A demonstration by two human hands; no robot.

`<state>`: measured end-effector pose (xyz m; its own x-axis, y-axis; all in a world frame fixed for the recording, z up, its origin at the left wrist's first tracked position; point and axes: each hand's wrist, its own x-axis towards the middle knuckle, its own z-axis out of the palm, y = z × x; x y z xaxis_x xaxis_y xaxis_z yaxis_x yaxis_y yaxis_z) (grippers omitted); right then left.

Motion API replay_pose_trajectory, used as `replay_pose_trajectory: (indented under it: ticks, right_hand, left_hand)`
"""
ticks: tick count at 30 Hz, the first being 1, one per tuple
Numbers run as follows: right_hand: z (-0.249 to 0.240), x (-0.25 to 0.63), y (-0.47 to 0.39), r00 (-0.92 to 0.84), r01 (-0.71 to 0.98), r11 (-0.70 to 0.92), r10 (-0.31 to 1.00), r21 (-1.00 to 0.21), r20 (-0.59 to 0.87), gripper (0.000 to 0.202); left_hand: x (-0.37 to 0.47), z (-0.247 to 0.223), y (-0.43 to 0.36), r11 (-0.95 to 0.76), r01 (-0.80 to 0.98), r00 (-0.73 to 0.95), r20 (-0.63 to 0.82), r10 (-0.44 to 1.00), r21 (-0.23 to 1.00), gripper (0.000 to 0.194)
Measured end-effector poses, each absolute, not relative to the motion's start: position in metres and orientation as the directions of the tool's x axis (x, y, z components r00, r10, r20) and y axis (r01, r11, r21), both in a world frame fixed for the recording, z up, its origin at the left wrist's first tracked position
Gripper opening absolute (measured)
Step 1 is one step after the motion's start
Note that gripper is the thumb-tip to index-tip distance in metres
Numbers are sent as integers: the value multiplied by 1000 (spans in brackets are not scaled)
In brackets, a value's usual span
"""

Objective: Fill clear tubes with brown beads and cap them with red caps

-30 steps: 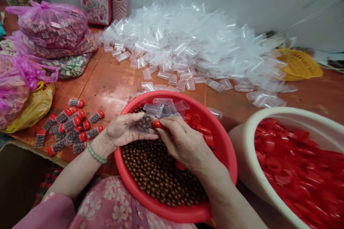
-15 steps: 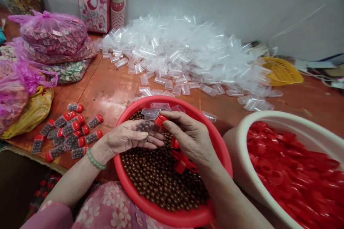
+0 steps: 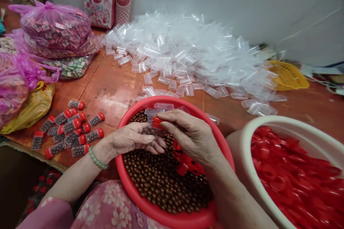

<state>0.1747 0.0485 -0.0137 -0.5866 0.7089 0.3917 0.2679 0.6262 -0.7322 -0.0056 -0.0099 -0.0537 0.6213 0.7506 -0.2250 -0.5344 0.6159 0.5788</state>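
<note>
Over a red basin [image 3: 129,200] of small brown balls [image 3: 161,182], my left hand [image 3: 131,139] holds a clear plastic tube [image 3: 151,129] with balls inside, thumb on top. A red cap [image 3: 156,122] sits at the tube's mouth, pinched by the fingertips of my right hand [image 3: 190,134]. Beneath my right hand, several loose red caps [image 3: 188,164] lie on the balls. A few clear tubes [image 3: 163,106] rest at the basin's far side. To the left, a group of filled, red-capped tubes [image 3: 72,125] lies on the table.
A white tub [image 3: 248,150] of red caps stands at the right. Behind the basin spreads a large heap of clear tubes [image 3: 182,50], with a yellow basket [image 3: 288,75] beside it. Tied pink bags [image 3: 56,28], a patterned bag [image 3: 99,0] and a bottle [image 3: 124,1] stand back left.
The red cap has moved from just beside the tube's mouth onto it, and my hands are closer together. The view has shifted slightly.
</note>
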Motion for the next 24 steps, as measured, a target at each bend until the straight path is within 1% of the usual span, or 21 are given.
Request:
replay_pose_trajectory:
  ticks: [4, 7, 10, 12, 14, 17, 22, 24]
  right_hand:
    - [-12, 188, 51, -587, 339, 631, 721, -697, 368, 17]
    - [-13, 196, 53, -564, 364, 628, 736, -688, 374, 18]
    - [-15, 191, 52, -496, 351, 581, 780, -734, 380, 19]
    - [-16, 183, 50, -433, 336, 543, 815, -769, 386, 20]
    - [-17, 173, 47, -405, 313, 534, 823, -786, 398, 18]
    - [-19, 163, 42, -446, 292, 563, 795, -773, 411, 16]
    - [-20, 161, 39, -472, 293, 583, 777, -758, 415, 16]
    - [-19, 162, 41, -501, 300, 610, 755, -733, 423, 15]
  left_hand:
    - [-6, -53, -9, 614, -567, 608, -224, 761, 548, 37]
    - [-5, -50, -9, 601, -579, 570, -255, 781, 550, 40]
    - [-4, -47, -8, 578, -568, 517, -293, 804, 586, 41]
    - [-3, -48, -7, 577, -553, 505, -308, 806, 601, 41]
    - [-2, -49, -7, 577, -540, 507, -310, 804, 612, 41]
    - [-1, -51, -7, 571, -521, 514, -301, 803, 634, 37]
    - [-1, -52, -7, 552, -510, 516, -279, 810, 660, 40]
    - [-1, -52, -7, 546, -515, 512, -273, 815, 661, 40]
